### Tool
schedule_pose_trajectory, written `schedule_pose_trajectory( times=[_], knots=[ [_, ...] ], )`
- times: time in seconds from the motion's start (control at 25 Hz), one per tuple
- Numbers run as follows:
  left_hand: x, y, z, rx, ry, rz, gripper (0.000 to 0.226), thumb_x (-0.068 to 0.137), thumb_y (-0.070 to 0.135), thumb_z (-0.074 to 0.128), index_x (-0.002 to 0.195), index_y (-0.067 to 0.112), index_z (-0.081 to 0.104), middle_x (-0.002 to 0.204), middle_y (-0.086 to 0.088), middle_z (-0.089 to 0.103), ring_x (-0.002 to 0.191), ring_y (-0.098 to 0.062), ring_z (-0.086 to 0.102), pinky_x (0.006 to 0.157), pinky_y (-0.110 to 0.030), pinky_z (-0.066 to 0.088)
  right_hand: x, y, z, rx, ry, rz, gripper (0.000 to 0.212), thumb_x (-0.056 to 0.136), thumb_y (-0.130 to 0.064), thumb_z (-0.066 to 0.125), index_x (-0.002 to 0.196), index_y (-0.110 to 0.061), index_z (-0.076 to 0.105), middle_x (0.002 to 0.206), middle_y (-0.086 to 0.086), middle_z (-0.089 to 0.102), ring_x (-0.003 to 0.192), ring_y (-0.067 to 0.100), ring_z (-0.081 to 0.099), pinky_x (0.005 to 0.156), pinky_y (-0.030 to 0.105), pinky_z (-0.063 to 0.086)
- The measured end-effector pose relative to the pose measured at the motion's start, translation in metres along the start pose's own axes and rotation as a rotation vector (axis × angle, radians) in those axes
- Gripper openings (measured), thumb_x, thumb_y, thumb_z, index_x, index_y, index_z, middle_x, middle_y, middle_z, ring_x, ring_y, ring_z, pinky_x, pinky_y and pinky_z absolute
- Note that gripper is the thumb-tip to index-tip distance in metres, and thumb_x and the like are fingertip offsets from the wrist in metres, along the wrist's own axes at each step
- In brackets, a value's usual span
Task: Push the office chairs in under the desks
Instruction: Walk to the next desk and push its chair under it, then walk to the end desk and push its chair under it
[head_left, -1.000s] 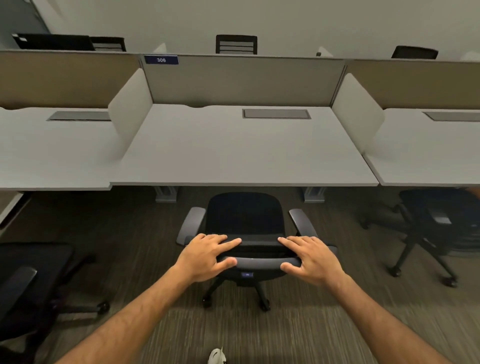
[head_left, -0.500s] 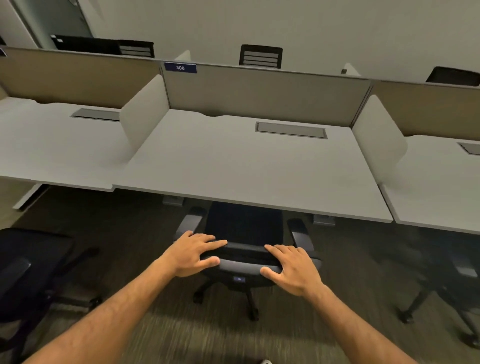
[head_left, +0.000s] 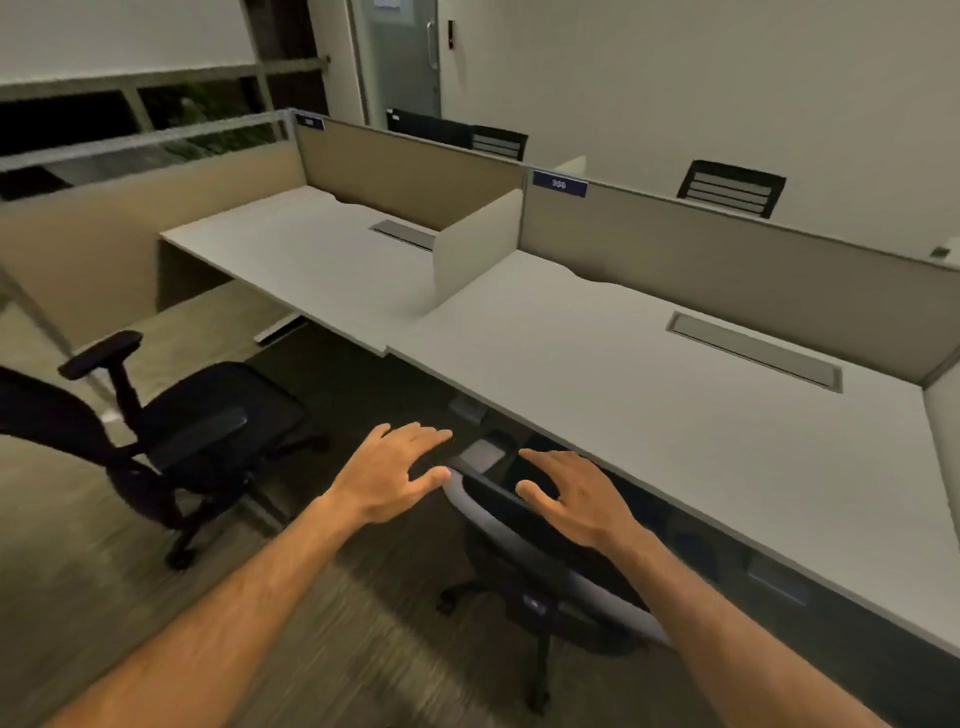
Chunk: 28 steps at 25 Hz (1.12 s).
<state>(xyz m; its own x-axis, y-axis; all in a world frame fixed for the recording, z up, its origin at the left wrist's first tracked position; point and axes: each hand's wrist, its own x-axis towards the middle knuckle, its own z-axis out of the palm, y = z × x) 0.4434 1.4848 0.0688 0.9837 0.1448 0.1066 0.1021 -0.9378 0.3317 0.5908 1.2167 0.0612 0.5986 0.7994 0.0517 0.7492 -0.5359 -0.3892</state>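
A black office chair with a grey-rimmed back sits mostly under the white desk marked 306; only its back, post and base show. My right hand lies over the top of that back, fingers spread, gripping nothing. My left hand is open just off the back's left end, its thumb near the rim. A second black office chair stands on the floor at the left, turned sideways, out from the left desk.
Beige partitions run behind the desks and a white divider separates them. More chair backs show beyond the partitions. A door is at the back wall. Carpeted floor lies between the two chairs.
The chair went forward under the desk, its seat and armrests now hidden. Both hands loosened from the chair back and spread. My view swung left, bringing the left chair and desk in.
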Motion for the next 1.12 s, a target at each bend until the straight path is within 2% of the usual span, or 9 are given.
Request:
schedule_pose_trajectory(
  times=[0.08,0.24,0.4,0.52,0.64,0.76,1.0,1.12],
  knots=[
    [-0.030,-0.018,-0.024,0.018,0.085,-0.126,0.068,0.095,0.070,0.037,0.154,0.036,0.039,0.156,0.008,0.047,0.148,-0.014,0.035,0.123,-0.046,0.022,0.032,-0.031,-0.002,0.016,-0.009,-0.119,0.076,0.093,-0.081,0.019,0.151,-0.036,0.041,0.148,-0.003,0.055,0.137,0.018,0.048,0.112,0.042,0.040],
    [-0.093,-0.051,-0.078,0.052,0.232,-0.318,0.068,0.095,0.068,0.040,0.153,0.034,0.040,0.155,0.004,0.049,0.148,-0.017,0.035,0.121,-0.046,0.021,0.082,-0.111,-0.002,0.045,0.005,-0.366,0.066,0.099,-0.074,0.028,0.152,-0.036,0.039,0.144,-0.001,0.058,0.135,0.019,0.049,0.108,0.040,0.039],
    [-0.159,-0.086,-0.140,0.095,0.372,-0.458,0.076,0.091,0.073,0.037,0.156,0.034,0.036,0.154,-0.001,0.049,0.144,-0.023,0.041,0.114,-0.047,0.034,0.123,-0.216,-0.008,0.080,0.042,-0.576,0.069,0.097,-0.076,0.027,0.155,-0.038,0.031,0.150,0.000,0.053,0.142,0.019,0.042,0.110,0.036,0.031],
    [-0.204,-0.112,-0.186,0.137,0.446,-0.522,0.075,0.092,0.071,0.040,0.158,0.035,0.031,0.155,-0.003,0.048,0.140,-0.028,0.046,0.109,-0.050,0.040,0.146,-0.301,-0.014,0.096,0.096,-0.711,0.073,0.096,-0.076,0.025,0.155,-0.033,0.033,0.151,0.003,0.052,0.141,0.021,0.041,0.109,0.034,0.029],
    [-0.245,-0.140,-0.231,0.234,0.526,-0.535,0.076,0.093,0.068,0.041,0.158,0.030,0.032,0.156,-0.003,0.047,0.145,-0.025,0.039,0.116,-0.049,0.030,0.168,-0.380,-0.011,0.131,0.112,-0.828,0.071,0.097,-0.073,0.029,0.155,-0.032,0.033,0.153,0.003,0.049,0.141,0.020,0.039,0.112,0.037,0.031],
    [-0.291,-0.178,-0.276,0.276,0.601,-0.565,0.078,0.092,0.070,0.038,0.158,0.028,0.033,0.159,-0.003,0.043,0.149,-0.022,0.033,0.121,-0.047,0.019,0.191,-0.462,0.004,0.177,0.123,-0.926,0.072,0.097,-0.071,0.032,0.157,-0.032,0.030,0.160,-0.001,0.041,0.149,0.017,0.030,0.119,0.040,0.026],
    [-0.369,-0.251,-0.336,0.404,0.610,-0.620,0.075,0.100,0.066,0.042,0.161,0.030,0.020,0.169,0.001,0.020,0.157,-0.017,0.010,0.126,-0.048,0.002,0.221,-0.595,0.043,0.207,0.177,-1.085,0.069,0.102,-0.060,0.040,0.160,-0.028,0.021,0.167,-0.001,0.024,0.156,0.014,0.009,0.126,0.045,0.018],
    [-0.398,-0.278,-0.365,0.434,0.620,-0.643,0.078,0.099,0.069,0.040,0.162,0.031,0.015,0.170,0.000,0.015,0.157,-0.017,0.006,0.126,-0.048,0.000,0.233,-0.648,0.057,0.226,0.170,-1.115,0.074,0.101,-0.063,0.035,0.162,-0.025,0.017,0.169,0.001,0.017,0.157,0.016,0.003,0.126,0.051,0.017]
  ],
)
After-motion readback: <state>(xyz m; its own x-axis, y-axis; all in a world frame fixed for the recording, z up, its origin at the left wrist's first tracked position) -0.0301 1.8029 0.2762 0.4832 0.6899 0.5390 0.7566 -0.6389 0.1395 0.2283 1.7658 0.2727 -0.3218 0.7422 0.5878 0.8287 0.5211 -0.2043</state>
